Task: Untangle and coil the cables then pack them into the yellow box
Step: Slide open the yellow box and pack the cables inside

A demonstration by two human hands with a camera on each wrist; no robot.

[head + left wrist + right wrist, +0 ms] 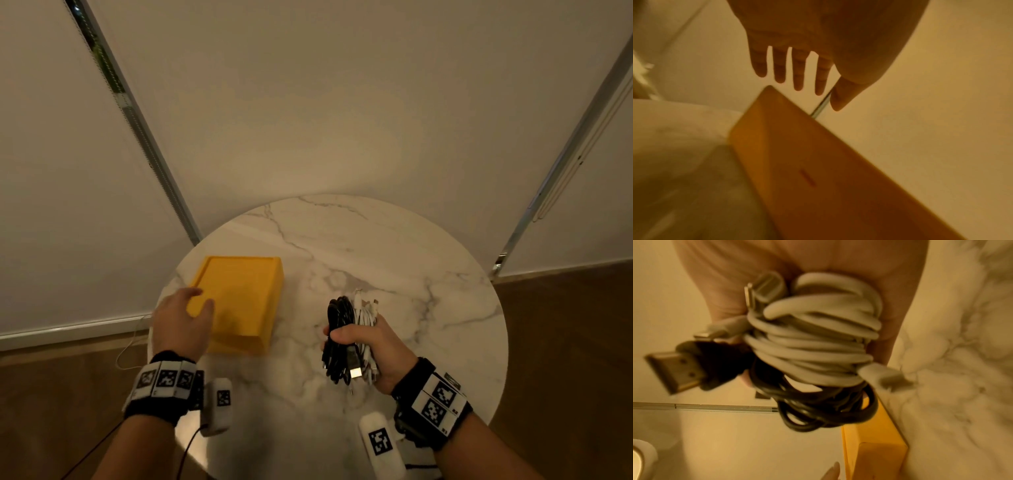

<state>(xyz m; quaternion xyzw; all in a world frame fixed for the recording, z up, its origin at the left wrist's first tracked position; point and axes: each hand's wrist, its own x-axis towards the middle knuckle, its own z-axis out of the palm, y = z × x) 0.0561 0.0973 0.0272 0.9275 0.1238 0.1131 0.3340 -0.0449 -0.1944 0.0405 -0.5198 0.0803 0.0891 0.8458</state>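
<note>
The yellow box (241, 301) lies on the left of the round marble table (394, 253); its top shows a flat panel inside a thin rim. My left hand (185, 318) hovers over the box's near left corner with fingers (797, 68) straight and spread above the box (818, 162); whether they touch it I cannot tell. To the right, my right hand (363, 342) grips a bundle of coiled cables (346, 329) above the table. The bundle has white loops (813, 337), black loops (818, 412) and a gold-tipped black plug (674, 369) sticking out.
The table is small, with its edge close around both hands. Behind it hang white blinds (308, 102). Wooden floor (565, 325) shows on both sides, and a thin white wire (126, 349) trails on the floor at the left.
</note>
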